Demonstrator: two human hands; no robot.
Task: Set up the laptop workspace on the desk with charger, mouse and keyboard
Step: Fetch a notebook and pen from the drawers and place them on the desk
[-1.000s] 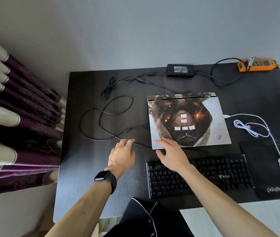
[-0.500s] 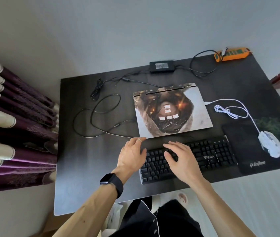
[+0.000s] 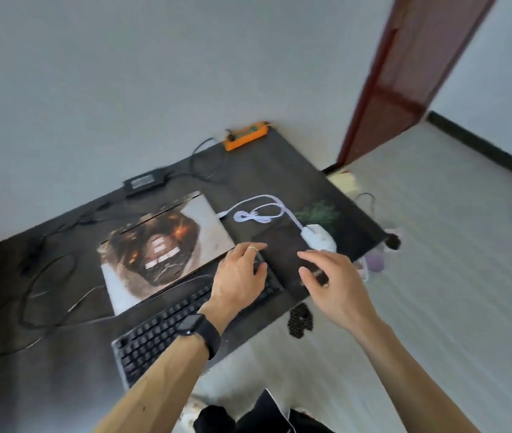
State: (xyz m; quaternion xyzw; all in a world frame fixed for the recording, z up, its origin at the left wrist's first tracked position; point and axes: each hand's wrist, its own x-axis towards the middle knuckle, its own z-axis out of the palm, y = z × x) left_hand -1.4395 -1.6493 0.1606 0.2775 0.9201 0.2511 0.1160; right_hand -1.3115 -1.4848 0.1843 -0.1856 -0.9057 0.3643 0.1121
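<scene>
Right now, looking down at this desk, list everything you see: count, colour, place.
desk: one, dark, against the wall
laptop: one, closed, picture-covered lid, mid desk
keyboard: one, black, in front of laptop
mouse pad: one, black, right of keyboard
mouse: one, white, on mouse pad
mouse cable: one, white, looped beside laptop
charger: one, black, back edge
power strip: one, orange, back corner
cables: several, black, desk's left part
door: one, red-brown, beyond desk
watch: one, black, left wrist
left grip: one, open, over keyboard's right end
right grip: one, open, over mouse pad
</scene>
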